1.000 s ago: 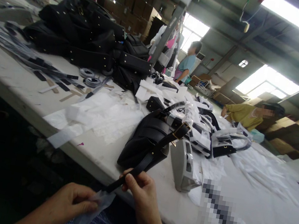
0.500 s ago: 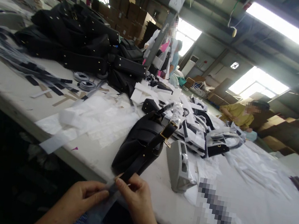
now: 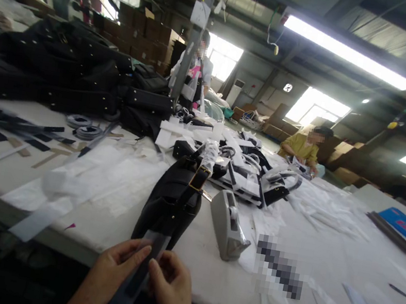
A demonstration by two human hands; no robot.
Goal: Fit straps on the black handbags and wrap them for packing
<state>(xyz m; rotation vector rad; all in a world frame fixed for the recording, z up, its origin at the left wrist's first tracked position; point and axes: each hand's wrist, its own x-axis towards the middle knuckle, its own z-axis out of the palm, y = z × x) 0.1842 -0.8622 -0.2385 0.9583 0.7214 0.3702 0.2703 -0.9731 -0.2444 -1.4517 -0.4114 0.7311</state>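
At the table's (image 3: 214, 287) near edge, left hand (image 3: 112, 269) and right hand (image 3: 172, 285) pinch the strap (image 3: 139, 276) (under film (image 3: 154, 238)), its length pointing toward the bag (image 3: 165, 190).

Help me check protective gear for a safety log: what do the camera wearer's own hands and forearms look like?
The left hand and right hand are both bare, without gloves. No rings or watch can be seen. The visible forearms show no sleeves.
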